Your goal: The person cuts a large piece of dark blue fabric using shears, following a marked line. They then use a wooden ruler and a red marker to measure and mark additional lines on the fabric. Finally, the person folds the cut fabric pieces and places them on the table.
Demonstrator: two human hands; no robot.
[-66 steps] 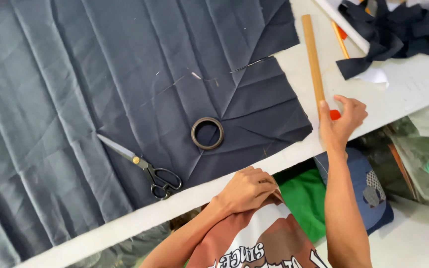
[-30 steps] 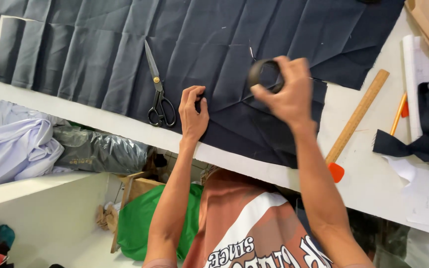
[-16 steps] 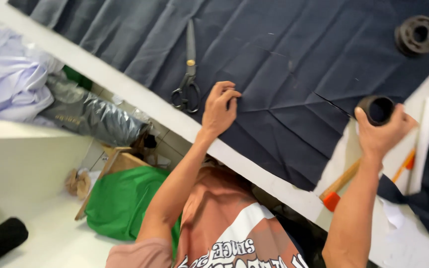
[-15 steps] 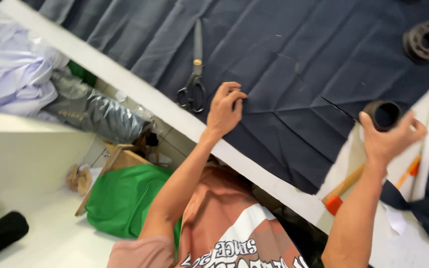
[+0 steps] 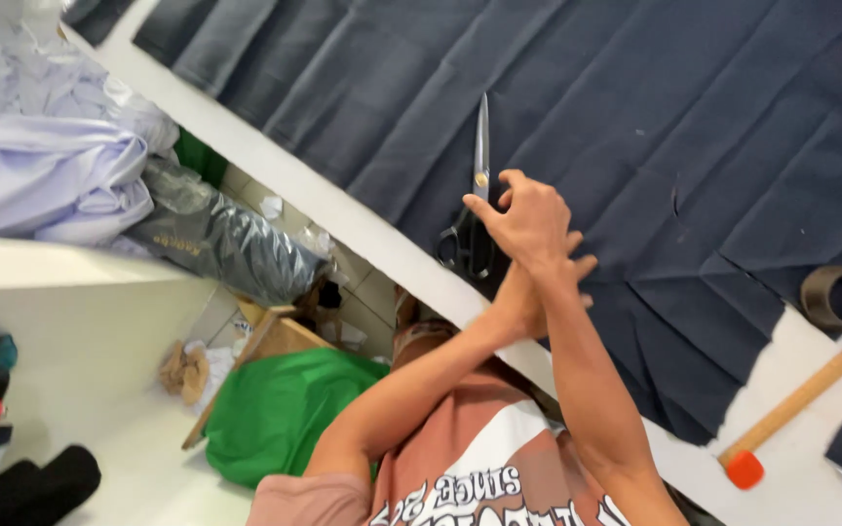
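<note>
A grey plastic-wrapped bundle [image 5: 221,244] lies below the table; your open right hand [image 5: 530,219] touches the black-handled steel scissors [image 5: 475,205], hiding your left hand [image 5: 528,292], whose grip I cannot tell

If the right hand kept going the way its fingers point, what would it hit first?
The right hand points toward the scissors on the dark cloth. Its fingertips look nearly on the handles already, so it would likely meet those first, though depth is unclear.

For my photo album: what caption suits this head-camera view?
Right hand reaches for scissors on dark cloth, crossing over the left hand.
</note>
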